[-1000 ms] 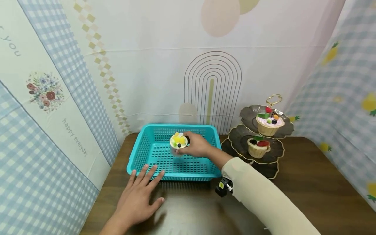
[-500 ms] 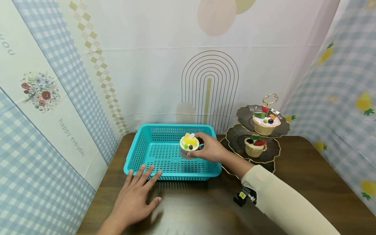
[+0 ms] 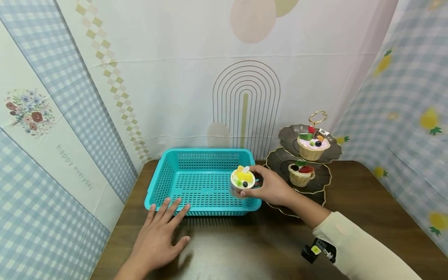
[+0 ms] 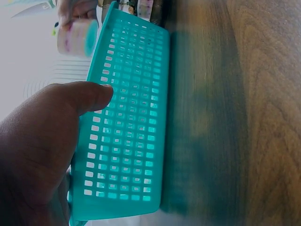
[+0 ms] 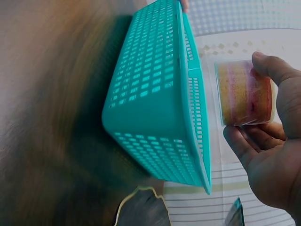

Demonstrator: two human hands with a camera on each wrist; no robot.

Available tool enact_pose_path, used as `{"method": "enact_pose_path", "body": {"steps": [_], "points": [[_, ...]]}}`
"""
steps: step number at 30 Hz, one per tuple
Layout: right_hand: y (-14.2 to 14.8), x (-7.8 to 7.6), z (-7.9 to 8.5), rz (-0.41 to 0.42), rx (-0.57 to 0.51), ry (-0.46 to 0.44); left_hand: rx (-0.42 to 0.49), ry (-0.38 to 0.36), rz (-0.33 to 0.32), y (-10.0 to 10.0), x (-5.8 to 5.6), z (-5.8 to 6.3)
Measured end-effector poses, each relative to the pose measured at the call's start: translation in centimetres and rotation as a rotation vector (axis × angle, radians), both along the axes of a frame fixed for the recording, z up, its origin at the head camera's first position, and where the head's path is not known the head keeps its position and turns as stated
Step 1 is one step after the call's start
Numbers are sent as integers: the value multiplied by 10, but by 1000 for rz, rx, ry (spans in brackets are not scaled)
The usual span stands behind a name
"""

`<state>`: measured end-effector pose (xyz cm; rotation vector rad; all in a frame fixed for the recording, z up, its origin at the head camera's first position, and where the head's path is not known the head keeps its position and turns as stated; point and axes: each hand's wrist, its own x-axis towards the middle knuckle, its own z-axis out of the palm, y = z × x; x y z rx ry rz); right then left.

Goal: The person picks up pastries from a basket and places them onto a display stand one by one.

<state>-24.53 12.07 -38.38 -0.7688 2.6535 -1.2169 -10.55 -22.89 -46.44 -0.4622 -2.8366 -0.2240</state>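
Observation:
My right hand [image 3: 274, 189] pinches a clear cup of layered cake [image 3: 242, 181] topped with cream, yellow fruit and a dark berry. The cup hangs upright above the front right corner of a turquoise plastic basket [image 3: 210, 212]. In the right wrist view, thumb and fingers grip the sides of the cake cup [image 5: 247, 94], whose pink and yellow layers show, clear of the basket wall [image 5: 146, 70]. My left hand [image 3: 157, 237] is spread with straight fingers, its fingertips at the basket's front left rim. In the left wrist view its thumb [image 4: 94, 96] lies before the holed wall.
A three-tier dark stand with gold edges [image 3: 320, 182] is right of the basket. Fruit tarts sit on it: one with pink cream [image 3: 312, 149] on top, another [image 3: 300, 177] on the middle tier. A wooden table [image 3: 224, 249] carries everything; printed cloth [image 3: 168, 97] hangs behind.
My right hand has carried the cake cup rightward and towards me, from over the basket's middle to its front right corner. The left hand stays at the basket. The head view has shifted slightly.

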Motion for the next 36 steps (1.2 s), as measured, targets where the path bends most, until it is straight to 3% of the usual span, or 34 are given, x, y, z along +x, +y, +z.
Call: {"method": "enact_pose_path", "body": {"steps": [10,20,36], "points": [[26,12,0,-16,-16,2,-13,-12,6,-1,-1,-1],[56,27,-3,-85,35,7,-3,-25,-3,0,0,2],[89,51,-13,-129,64,1,-5,-5,-2,-2,-3,-3]]}}
